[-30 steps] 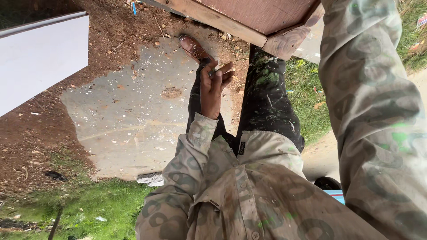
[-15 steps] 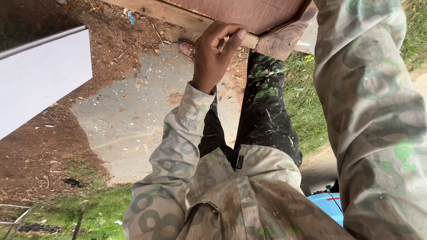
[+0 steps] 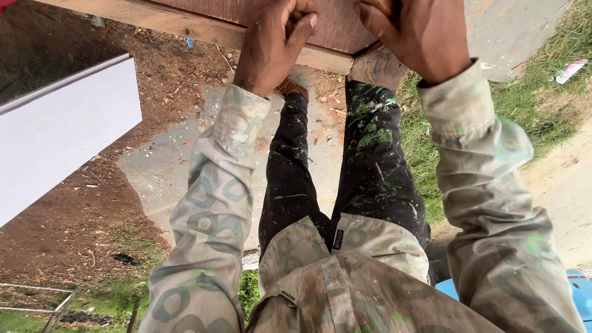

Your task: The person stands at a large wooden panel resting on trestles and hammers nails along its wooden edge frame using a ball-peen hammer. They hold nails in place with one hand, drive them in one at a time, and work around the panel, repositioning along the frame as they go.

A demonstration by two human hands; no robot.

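Nearest the camera are the person's own patterned sleeves and paint-spattered dark trousers (image 3: pixel 370 179), seen from above. Both arms reach forward to a wooden panel (image 3: pixel 333 21) at the top of the view: a reddish-brown board framed by a pale timber batten (image 3: pixel 185 21).

The left hand (image 3: pixel 271 43) is closed, its fingers curled over the batten's edge in a firm grip. The right hand (image 3: pixel 419 37) rests on the panel just beside it, fingers bent over the board's surface; whether it truly clamps anything or only presses down cannot be told, since the fingertips are cut off by the frame edge. Directly under the right grip sits a rounded block of wood (image 3: pixel 377 66), touching the panel's lower edge.

As a judgement, the panel is already in hand and held by both hands above the legs. Nothing shows it fixed or set down anywhere, so placing it appears not yet done.

Below the grips lies a grey concrete slab (image 3: pixel 154 172) scattered with chips, with bare brown soil around it. To the left of the left grip, well apart, a plain white flat board (image 3: pixel 61 135) lies slanted. Far to the right of the right grip, a small crumpled white-and-red wrapper (image 3: pixel 570 69) lies in the grass, and a blue object (image 3: pixel 576 296) shows at the lower right corner.
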